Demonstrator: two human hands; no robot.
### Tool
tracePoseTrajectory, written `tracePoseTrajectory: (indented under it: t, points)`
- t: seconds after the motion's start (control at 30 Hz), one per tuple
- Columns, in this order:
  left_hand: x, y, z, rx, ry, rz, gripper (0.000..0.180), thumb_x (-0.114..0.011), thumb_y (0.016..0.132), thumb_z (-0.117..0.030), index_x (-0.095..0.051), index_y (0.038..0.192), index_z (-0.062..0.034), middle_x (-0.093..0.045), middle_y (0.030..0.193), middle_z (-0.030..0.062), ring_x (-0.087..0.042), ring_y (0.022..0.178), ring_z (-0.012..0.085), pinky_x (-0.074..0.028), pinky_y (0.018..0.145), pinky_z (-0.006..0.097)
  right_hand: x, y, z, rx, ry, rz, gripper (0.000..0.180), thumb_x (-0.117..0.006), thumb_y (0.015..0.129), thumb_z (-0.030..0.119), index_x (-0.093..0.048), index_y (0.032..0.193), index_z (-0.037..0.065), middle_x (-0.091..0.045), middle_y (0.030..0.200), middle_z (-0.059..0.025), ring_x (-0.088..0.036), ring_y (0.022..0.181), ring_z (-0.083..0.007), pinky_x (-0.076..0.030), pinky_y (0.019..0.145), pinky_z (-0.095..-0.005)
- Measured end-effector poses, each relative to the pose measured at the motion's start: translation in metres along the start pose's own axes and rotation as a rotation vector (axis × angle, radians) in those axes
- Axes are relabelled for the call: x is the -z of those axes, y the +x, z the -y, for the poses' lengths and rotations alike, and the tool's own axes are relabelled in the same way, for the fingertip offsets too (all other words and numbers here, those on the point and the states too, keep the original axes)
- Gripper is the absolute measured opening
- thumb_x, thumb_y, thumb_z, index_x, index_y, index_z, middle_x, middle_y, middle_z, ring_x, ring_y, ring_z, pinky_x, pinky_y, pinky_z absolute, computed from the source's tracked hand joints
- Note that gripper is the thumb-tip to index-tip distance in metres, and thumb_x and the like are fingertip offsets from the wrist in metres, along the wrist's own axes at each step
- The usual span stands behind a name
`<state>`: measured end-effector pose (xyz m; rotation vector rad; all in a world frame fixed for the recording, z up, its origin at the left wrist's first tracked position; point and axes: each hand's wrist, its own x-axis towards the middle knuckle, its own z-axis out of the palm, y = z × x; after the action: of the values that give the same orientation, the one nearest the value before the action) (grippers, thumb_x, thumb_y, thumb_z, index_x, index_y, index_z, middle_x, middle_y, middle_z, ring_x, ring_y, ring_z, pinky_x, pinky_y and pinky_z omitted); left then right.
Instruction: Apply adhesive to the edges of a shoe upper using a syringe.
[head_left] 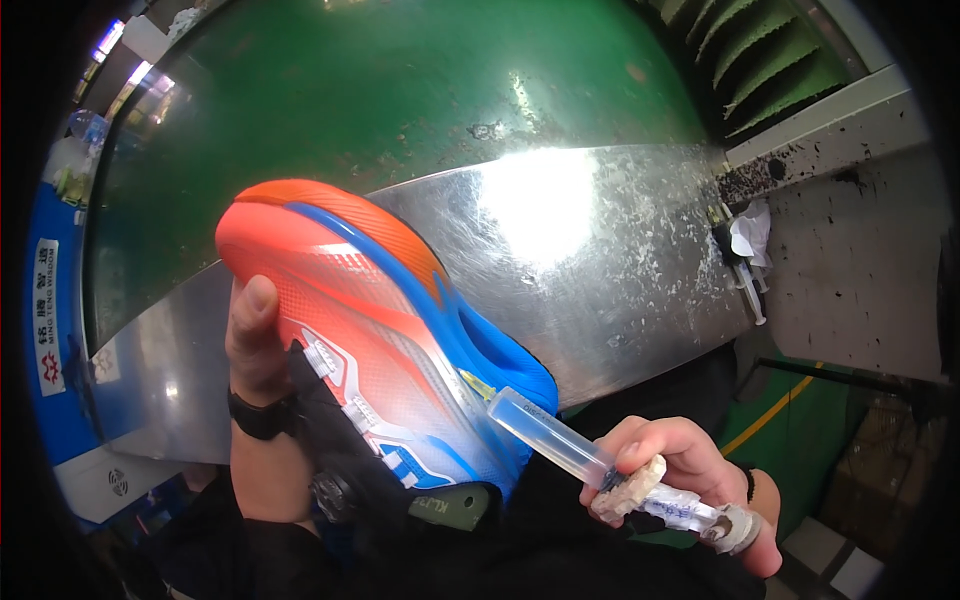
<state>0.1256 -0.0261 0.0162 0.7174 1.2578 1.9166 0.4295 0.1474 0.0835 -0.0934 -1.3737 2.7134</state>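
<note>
My left hand [258,335] is closed on a running shoe [360,310], with the thumb showing along its side. The shoe is coral red fading to white and blue, with an orange and blue sole, and lies tilted on its side. My right hand [690,460] grips a clear syringe [550,436], fingers around the rear of its barrel and thumb by the plunger end. Whitish padding [630,488] wraps the syringe near the fingers. Its yellow needle tip [478,383] is at the line between upper and midsole near the heel; whether it touches I cannot tell.
A worn metal sheet [640,270] lies over the green work surface [400,90]. At its right edge are another syringe [748,290] and crumpled white paper [750,235]. Dark slatted vents [765,60] stand at the far right. A blue panel [62,300] is on the left.
</note>
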Motion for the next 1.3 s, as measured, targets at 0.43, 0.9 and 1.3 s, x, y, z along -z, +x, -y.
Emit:
tracePoseTrajectory:
  t: [0.43, 0.9, 1.3]
  points:
    - [0.014, -0.005, 0.013, 0.1, -0.131, -0.145, 0.058, -0.059, 0.087, -0.042, -0.049, 0.124, 0.0013, -0.06, 0.113, 0.0131, -0.061, 0.1, 0.0216, -0.048, 0.087, 0.033, 0.013, -0.02, -0.016, 0.032, 0.036, 0.009, 0.11, -0.064, 0.061, 0.079, -0.034, 0.13, -0.002, -0.045, 0.115, -0.024, -0.055, 0.1, -0.0272, -0.046, 0.082, -0.0331]
    - [0.001, 0.001, 0.013, 0.113, -0.195, -0.157, 0.046, -0.057, 0.09, -0.037, -0.053, 0.117, 0.0001, -0.062, 0.109, 0.0123, -0.062, 0.096, 0.0209, -0.051, 0.084, 0.035, 0.023, -0.027, -0.027, 0.072, 0.097, 0.006, 0.107, -0.066, 0.063, 0.076, -0.036, 0.128, -0.004, -0.044, 0.113, -0.0215, -0.055, 0.102, -0.029, -0.045, 0.084, -0.0352]
    - [0.029, -0.005, -0.003, 0.255, -0.109, -0.32, 0.04, -0.061, 0.086, -0.039, -0.059, 0.109, -0.0067, -0.065, 0.106, 0.0083, -0.064, 0.093, 0.0205, -0.052, 0.085, 0.037, 0.034, -0.042, -0.034, 0.09, 0.119, -0.027, 0.108, -0.066, 0.062, 0.077, -0.036, 0.127, -0.003, -0.043, 0.113, -0.0212, -0.054, 0.104, -0.029, -0.045, 0.085, -0.0359]
